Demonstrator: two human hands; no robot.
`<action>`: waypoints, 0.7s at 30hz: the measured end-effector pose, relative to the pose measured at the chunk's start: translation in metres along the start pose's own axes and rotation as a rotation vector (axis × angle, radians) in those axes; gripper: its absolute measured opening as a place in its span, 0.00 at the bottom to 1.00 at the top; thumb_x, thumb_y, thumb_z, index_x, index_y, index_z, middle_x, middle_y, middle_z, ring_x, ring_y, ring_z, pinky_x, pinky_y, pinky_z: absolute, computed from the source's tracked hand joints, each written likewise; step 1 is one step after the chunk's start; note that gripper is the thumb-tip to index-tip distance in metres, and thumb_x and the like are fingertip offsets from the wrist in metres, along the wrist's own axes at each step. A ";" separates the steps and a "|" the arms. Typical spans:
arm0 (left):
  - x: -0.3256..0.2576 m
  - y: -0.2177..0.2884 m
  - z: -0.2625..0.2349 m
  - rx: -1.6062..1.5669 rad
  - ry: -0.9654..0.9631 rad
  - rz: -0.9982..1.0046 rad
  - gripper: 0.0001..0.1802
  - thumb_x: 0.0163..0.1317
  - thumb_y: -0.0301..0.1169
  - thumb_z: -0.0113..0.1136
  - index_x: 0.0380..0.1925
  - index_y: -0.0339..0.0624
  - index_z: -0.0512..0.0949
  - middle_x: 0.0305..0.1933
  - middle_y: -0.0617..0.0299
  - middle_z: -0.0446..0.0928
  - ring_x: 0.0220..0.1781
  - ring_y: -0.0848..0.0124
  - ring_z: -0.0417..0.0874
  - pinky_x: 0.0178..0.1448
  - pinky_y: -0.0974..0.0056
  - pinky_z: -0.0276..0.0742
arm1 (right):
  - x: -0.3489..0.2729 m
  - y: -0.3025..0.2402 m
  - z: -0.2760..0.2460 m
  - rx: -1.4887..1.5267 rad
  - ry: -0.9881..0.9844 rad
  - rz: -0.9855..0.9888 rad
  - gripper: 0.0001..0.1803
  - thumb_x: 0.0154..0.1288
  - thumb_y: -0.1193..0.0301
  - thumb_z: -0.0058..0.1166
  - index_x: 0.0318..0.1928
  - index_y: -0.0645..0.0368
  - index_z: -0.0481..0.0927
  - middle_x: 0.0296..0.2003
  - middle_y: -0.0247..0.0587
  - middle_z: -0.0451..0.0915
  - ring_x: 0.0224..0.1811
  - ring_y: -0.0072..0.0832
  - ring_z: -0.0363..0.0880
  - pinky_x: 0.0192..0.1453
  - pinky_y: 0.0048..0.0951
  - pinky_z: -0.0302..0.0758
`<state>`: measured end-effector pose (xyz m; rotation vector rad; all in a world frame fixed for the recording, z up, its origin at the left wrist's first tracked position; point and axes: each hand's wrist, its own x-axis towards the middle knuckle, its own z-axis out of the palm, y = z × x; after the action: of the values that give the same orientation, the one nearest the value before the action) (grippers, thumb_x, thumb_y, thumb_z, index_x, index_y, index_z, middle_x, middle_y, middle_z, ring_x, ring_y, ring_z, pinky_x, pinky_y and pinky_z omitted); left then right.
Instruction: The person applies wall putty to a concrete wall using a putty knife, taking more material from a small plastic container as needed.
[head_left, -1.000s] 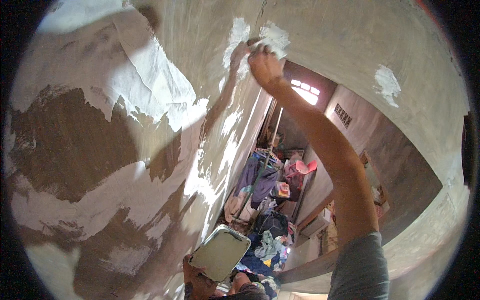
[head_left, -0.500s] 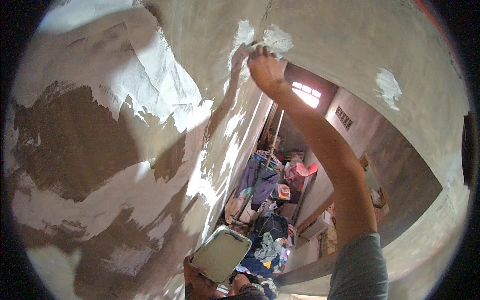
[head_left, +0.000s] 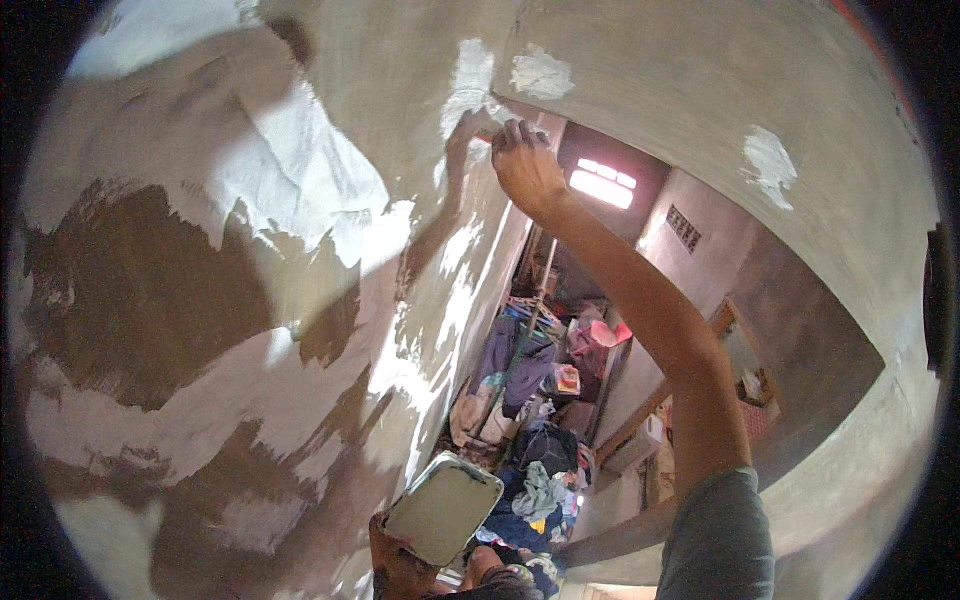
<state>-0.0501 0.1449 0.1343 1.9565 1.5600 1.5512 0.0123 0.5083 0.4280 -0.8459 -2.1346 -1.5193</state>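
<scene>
My right hand (head_left: 522,158) is raised at the wall corner, beside the top edge of the opening. Its fingers are closed on a thin flat putty scraper (head_left: 497,114), mostly hidden behind them. White putty patches (head_left: 468,80) lie on the wall just above, and another white patch (head_left: 541,74) is to the right. Low in the view, my left hand (head_left: 392,552) grips the edge of a rectangular tray (head_left: 444,508) with rounded corners. Pale smooth material covers its inside. My left fingers are partly hidden beneath it.
The left wall (head_left: 130,300) carries broad white smears over grey-brown plaster. Through the opening stand piled clothes (head_left: 540,490), a red chair (head_left: 608,334) and a pole (head_left: 545,275). A bright window (head_left: 602,184) is at the back. A beam (head_left: 620,535) crosses low right.
My right hand has moved down from the patches toward the opening's upper corner, still holding the scraper. The tray in my left hand has stayed about where it was.
</scene>
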 end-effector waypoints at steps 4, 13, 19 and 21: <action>0.002 -0.001 0.004 -0.083 0.007 -0.041 0.35 0.36 0.43 0.56 0.49 0.44 0.67 0.53 0.52 0.67 0.55 0.53 0.66 0.57 0.49 0.62 | -0.040 0.020 -0.018 0.017 -0.178 0.008 0.23 0.55 0.72 0.44 0.52 0.67 0.67 0.54 0.55 0.63 0.58 0.45 0.61 0.59 0.43 0.61; 0.002 0.002 0.020 -0.265 0.020 -0.156 0.34 0.38 0.41 0.56 0.49 0.42 0.66 0.52 0.52 0.67 0.54 0.54 0.67 0.56 0.50 0.64 | -0.090 0.114 -0.025 -0.235 0.309 0.136 0.24 0.52 0.67 0.48 0.50 0.66 0.67 0.43 0.48 0.68 0.45 0.39 0.69 0.46 0.39 0.69; -0.001 0.004 0.031 -0.394 0.044 -0.248 0.33 0.39 0.40 0.55 0.49 0.41 0.65 0.51 0.51 0.67 0.53 0.54 0.68 0.56 0.50 0.66 | -0.082 0.112 0.004 -0.343 -0.127 0.121 0.24 0.54 0.70 0.48 0.53 0.64 0.68 0.54 0.52 0.64 0.56 0.42 0.63 0.56 0.41 0.65; -0.003 0.005 0.033 -0.439 0.054 -0.275 0.33 0.39 0.39 0.55 0.49 0.41 0.65 0.51 0.51 0.67 0.53 0.54 0.69 0.55 0.51 0.66 | -0.088 0.097 0.011 -0.259 -0.216 0.072 0.21 0.54 0.71 0.48 0.50 0.64 0.71 0.52 0.54 0.65 0.56 0.43 0.63 0.57 0.42 0.64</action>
<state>-0.0205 0.1547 0.1214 1.4151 1.2989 1.6628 0.1431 0.5190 0.4387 -1.2128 -2.0514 -1.7620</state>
